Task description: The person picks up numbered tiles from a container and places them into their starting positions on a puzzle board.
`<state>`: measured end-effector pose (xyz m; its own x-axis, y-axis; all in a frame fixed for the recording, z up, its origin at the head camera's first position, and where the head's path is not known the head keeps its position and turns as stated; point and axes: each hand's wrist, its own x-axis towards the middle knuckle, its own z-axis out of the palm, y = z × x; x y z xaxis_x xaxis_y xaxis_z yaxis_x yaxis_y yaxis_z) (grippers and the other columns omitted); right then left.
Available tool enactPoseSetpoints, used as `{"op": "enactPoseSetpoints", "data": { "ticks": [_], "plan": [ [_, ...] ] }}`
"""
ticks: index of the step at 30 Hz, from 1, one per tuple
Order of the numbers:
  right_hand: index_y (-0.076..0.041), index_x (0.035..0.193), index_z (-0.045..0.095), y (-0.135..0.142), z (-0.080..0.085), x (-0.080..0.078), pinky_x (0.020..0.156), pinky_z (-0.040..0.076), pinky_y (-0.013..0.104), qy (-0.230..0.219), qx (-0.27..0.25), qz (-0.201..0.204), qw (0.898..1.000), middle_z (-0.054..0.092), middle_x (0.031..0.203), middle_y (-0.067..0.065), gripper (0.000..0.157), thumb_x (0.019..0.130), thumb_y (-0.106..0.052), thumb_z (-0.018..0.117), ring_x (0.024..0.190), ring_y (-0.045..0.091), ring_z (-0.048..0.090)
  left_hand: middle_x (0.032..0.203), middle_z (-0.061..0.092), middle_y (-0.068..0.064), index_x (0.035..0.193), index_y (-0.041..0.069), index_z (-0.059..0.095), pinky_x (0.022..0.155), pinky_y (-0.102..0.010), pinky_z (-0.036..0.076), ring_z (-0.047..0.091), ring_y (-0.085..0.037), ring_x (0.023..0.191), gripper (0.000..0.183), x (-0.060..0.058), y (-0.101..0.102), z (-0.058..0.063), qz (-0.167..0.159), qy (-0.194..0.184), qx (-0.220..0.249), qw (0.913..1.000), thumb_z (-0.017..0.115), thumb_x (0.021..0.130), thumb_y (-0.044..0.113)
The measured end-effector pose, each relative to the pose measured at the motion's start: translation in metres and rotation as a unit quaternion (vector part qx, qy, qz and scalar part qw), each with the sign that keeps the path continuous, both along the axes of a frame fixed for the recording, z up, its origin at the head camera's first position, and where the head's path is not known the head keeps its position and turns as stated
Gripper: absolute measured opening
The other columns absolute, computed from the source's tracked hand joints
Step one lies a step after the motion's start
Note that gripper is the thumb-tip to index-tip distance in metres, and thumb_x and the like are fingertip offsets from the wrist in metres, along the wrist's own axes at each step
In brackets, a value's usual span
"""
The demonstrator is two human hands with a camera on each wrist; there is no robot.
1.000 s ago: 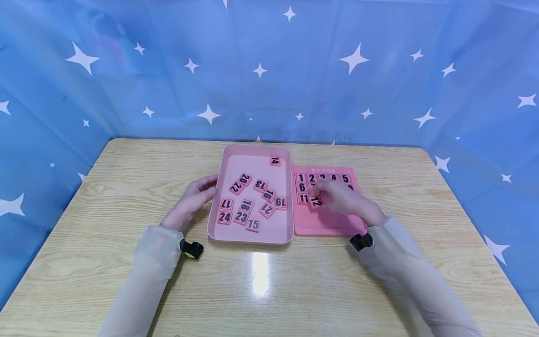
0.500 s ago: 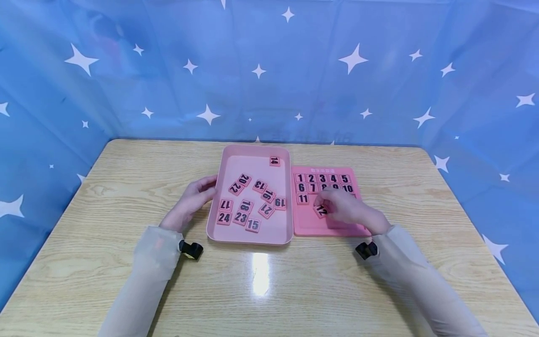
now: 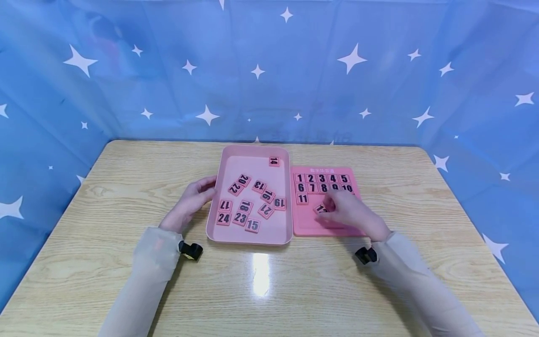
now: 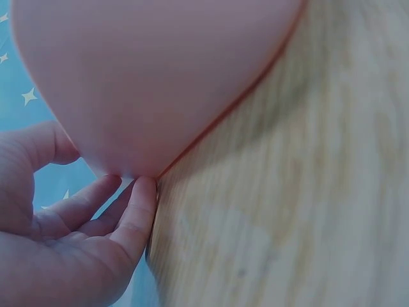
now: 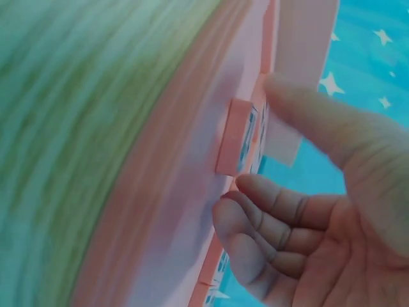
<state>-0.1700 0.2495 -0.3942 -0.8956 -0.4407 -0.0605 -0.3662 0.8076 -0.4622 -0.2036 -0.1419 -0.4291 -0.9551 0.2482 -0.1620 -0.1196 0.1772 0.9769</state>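
My left hand (image 3: 191, 201) rests against the left wall of a pink tray (image 3: 214, 224), its fingertips touching the outside; the left wrist view shows the thumb near the rim. Over a pink number board (image 3: 307, 227) is my right hand (image 3: 351, 210). Its thumb and fingers are spread around the number tile 12 (image 3: 321, 208), which lies askew on the board below the row of set tiles. In the right wrist view the thumb stands apart from this tile (image 5: 235, 137), and the fingertips are close to its lower end; contact there is unclear.
Loose number tiles lie in the tray, among them tile 14 (image 3: 274, 161) at the back and tile 24 (image 3: 223, 218) at the front left. Tiles 1 to 10 fill the board's upper rows, with tile 11 (image 3: 302, 199) below. A blue star-patterned cloth (image 3: 252, 93) stands behind the wooden table (image 3: 210, 290).
Tile 12 has moved from beside tile 11 down and right on the board. My right hand moved with it, and its thumb has since come away from the tile. The left hand stays put.
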Motion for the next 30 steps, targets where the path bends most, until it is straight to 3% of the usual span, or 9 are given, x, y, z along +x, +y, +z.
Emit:
{"op": "enactPoseSetpoints", "data": {
  "ticks": [10,15,20,30],
  "plan": [
    [0.002,0.089,0.059,-0.004,-0.002,-0.005,0.065,0.052,0.032,-0.014,-0.001,-0.030,0.999,0.062,0.075,0.005,0.022,0.078,-0.009,0.074,0.069,0.017,0.058,0.138,0.040,-0.027,0.141,-0.008,0.032,0.096,-0.023,0.042,0.040,-0.034,0.124,0.050,0.000,0.001,-0.001,0.003,-0.003,0.001,1.0000,0.046,0.094,0.003],
    [0.004,0.094,0.055,-0.009,-0.007,-0.009,0.068,0.053,0.035,0.002,-0.041,-0.043,0.998,0.062,0.079,0.010,0.024,0.078,-0.002,0.072,0.074,0.022,0.060,0.138,0.040,-0.028,0.141,-0.008,0.032,0.093,-0.020,0.042,0.040,-0.034,0.124,0.050,0.000,0.000,-0.001,0.003,-0.002,0.003,1.0000,0.045,0.094,0.002],
    [0.003,0.086,0.053,-0.013,-0.010,-0.013,0.068,0.054,0.033,0.003,-0.071,-0.061,0.996,0.061,0.080,0.012,0.020,0.076,0.005,0.071,0.075,0.024,0.059,0.137,0.040,-0.028,0.140,-0.009,0.032,0.090,-0.017,0.043,0.040,-0.035,0.124,0.049,0.000,0.000,-0.001,0.001,0.000,0.003,1.0000,0.046,0.094,0.002],
    [0.001,0.076,0.055,-0.010,-0.015,-0.017,0.065,0.054,0.030,0.007,-0.092,-0.062,0.994,0.061,0.076,0.010,0.017,0.075,0.009,0.070,0.071,0.022,0.059,0.138,0.040,-0.027,0.141,-0.008,0.032,0.099,-0.027,0.041,0.040,-0.034,0.125,0.050,-0.001,-0.001,-0.001,0.002,-0.002,0.000,1.0000,0.046,0.094,0.003]
  ]
}}
